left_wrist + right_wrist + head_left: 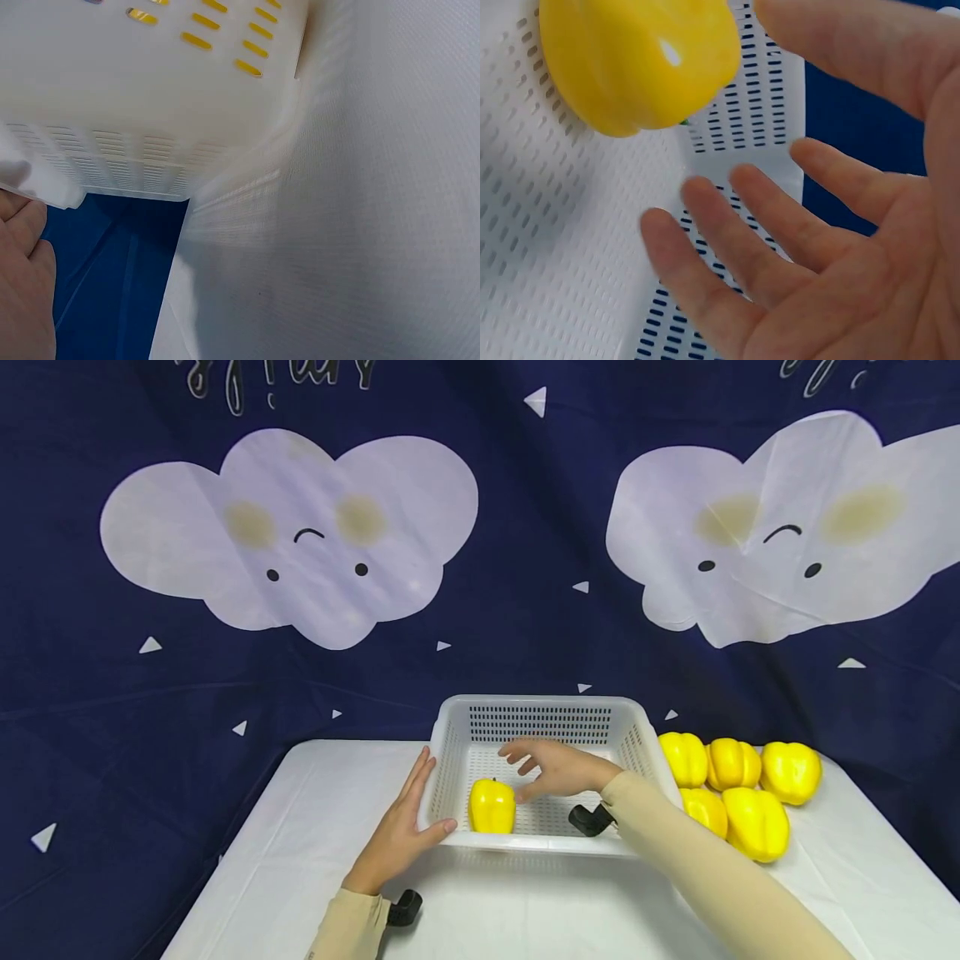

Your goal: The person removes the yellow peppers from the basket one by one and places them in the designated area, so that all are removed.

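Note:
A white plastic basket (pixel 536 842) with slotted walls stands on the table. One yellow bell pepper (pixel 492 807) sits upright inside it near the front left, stem up; the right wrist view shows this pepper (pixel 637 64) too. My left hand (pixel 401 835) grips the basket's front left corner, thumb over the rim and fingers along the outer left side. Inside the basket my right hand (pixel 558 768) hovers just right of the pepper. Its fingers (pixel 772 214) are spread and loosely bent, with nothing held. The thumb tip is close beside the pepper.
Several yellow bell peppers (pixel 757 822) lie bunched on the table right of the basket, by the right forearm. A white cloth covers the table (pixel 315 802). Behind it hangs a dark blue curtain (pixel 532 635) with cloud prints. Black camera mounts (pixel 405 907) sit at both wrists.

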`<state>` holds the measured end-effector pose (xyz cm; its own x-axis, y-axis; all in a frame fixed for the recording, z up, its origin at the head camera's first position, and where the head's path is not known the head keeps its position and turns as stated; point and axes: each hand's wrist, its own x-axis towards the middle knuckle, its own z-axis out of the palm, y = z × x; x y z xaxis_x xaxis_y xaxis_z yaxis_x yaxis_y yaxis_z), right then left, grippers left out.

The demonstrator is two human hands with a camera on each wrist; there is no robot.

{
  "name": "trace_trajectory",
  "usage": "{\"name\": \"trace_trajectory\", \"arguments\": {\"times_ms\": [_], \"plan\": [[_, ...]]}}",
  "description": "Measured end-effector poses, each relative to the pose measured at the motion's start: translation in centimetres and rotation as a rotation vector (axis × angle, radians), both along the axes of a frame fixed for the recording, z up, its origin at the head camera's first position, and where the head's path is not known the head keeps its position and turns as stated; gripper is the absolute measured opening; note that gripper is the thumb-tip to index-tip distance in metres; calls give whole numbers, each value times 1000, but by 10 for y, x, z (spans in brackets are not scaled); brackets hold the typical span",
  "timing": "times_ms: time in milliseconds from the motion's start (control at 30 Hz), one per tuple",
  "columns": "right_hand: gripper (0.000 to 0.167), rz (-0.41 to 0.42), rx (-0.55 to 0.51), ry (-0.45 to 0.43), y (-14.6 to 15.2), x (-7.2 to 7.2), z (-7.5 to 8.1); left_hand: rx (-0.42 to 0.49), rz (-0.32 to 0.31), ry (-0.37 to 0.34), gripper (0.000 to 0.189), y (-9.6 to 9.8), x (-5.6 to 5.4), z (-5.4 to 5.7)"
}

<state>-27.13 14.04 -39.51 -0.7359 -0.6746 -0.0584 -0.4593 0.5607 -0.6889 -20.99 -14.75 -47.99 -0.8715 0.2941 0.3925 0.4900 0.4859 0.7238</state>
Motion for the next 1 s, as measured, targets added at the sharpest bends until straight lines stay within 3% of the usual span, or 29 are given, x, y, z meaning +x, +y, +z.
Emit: {"name": "trace_trajectory", "arguments": {"times_ms": [367,533,1000], "plan": [[64,33,155,-105,-20,-3,-4,-4,-11,0,91,0,0,0],[60,54,140,-151,-25,-4,-6,-8,-8,-11,91,0,0,1],[85,117,119,-132,-35,-8,-20,-5,-10,0,91,0,-1,0]]}}
